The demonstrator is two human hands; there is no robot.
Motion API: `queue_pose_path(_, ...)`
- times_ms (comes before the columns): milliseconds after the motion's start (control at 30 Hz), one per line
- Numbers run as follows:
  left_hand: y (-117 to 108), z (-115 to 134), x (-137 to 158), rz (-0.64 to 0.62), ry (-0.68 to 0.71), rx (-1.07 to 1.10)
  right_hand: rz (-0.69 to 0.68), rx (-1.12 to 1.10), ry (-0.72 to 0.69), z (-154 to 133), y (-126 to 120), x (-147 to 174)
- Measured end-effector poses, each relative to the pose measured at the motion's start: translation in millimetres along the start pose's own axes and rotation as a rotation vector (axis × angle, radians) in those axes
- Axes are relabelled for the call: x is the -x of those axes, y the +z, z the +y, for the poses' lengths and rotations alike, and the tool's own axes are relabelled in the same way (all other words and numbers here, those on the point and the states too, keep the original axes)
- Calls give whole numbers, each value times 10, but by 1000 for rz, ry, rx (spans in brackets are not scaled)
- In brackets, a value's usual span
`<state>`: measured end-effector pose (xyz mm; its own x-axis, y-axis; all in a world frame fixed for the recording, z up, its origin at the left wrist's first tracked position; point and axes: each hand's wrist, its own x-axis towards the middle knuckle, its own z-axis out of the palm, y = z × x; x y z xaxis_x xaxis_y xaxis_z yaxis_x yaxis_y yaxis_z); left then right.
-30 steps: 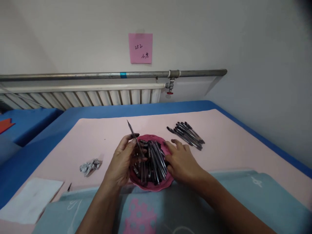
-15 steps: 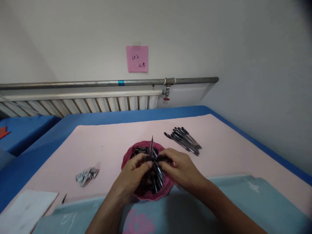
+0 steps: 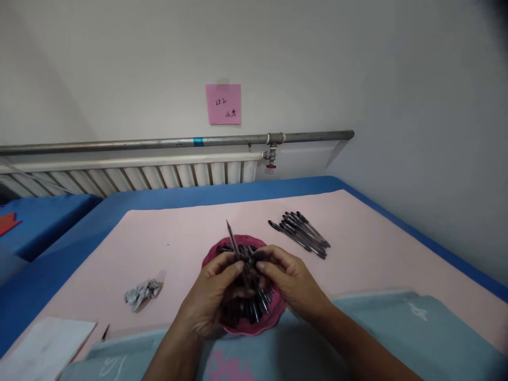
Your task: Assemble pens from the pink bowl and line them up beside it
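Note:
My left hand (image 3: 216,288) is closed in a pinch round a pen (image 3: 232,238) with its bare point up, leaning to the left. Beside it my right hand (image 3: 291,275) is also pinched, fingertips close to the left ones. Something small and dark sits between those fingertips, too blurred to name. Both hands are over a dark pink basket (image 3: 273,317) with a wavy rim. Inside it lie several dark pens (image 3: 254,308), partly hidden by my hands.
Several capped black pens (image 3: 304,233) lie in a loose bundle to the right on the pink table cover (image 3: 178,227). Crumpled paper (image 3: 143,293), a white sheet (image 3: 45,344) and a small dark piece (image 3: 105,332) are at left. A blue-green cloth (image 3: 381,323) covers the front edge.
The pen in my left hand has tipped from nearly upright to leaning left. My hands stay close together over the basket. The whole view has shifted slightly.

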<state>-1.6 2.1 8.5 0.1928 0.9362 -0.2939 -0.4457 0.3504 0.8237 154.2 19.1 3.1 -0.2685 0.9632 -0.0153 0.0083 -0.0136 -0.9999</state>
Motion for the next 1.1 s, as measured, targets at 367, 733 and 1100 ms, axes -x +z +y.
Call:
queue_pose_path(367,15,-14,-35,170,143,119,-79,416,-166,-24,86,60)
queue_pose_path(733,56,-40,-19,139,161,54,-40,551,-144,25,56,73)
queue_pose_path(1100,36,-34,-5,143,165,-16,-25,596,-239,48,33,98)
